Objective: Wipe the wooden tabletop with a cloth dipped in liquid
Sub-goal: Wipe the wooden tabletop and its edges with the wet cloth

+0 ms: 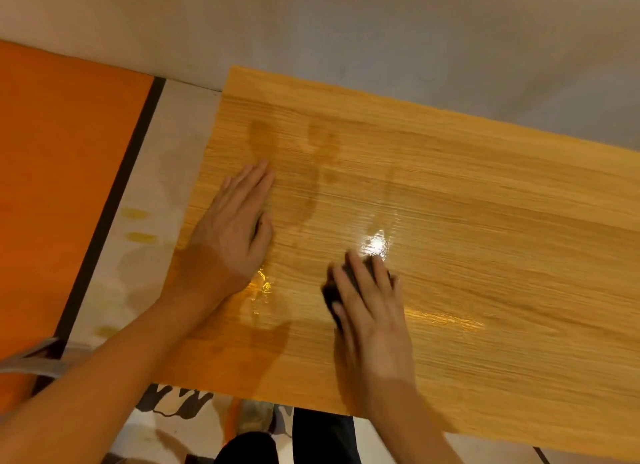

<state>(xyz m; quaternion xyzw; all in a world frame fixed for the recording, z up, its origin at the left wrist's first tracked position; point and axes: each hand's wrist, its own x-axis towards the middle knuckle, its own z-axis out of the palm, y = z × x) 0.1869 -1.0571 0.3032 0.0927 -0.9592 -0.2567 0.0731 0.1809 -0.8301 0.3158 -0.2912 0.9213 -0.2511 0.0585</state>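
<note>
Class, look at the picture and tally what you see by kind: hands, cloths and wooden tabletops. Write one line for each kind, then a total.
Hands: 2 (left hand flat on the wood, right hand pressing the cloth)
Cloths: 1 (dark cloth)
Tabletops: 1 (tabletop)
Total: 4

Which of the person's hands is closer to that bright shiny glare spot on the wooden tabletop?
Right. The right hand, pressing a dark cloth on the wooden tabletop, has its fingertips just below the glare spot. The left hand lies flat well off to its left.
</note>
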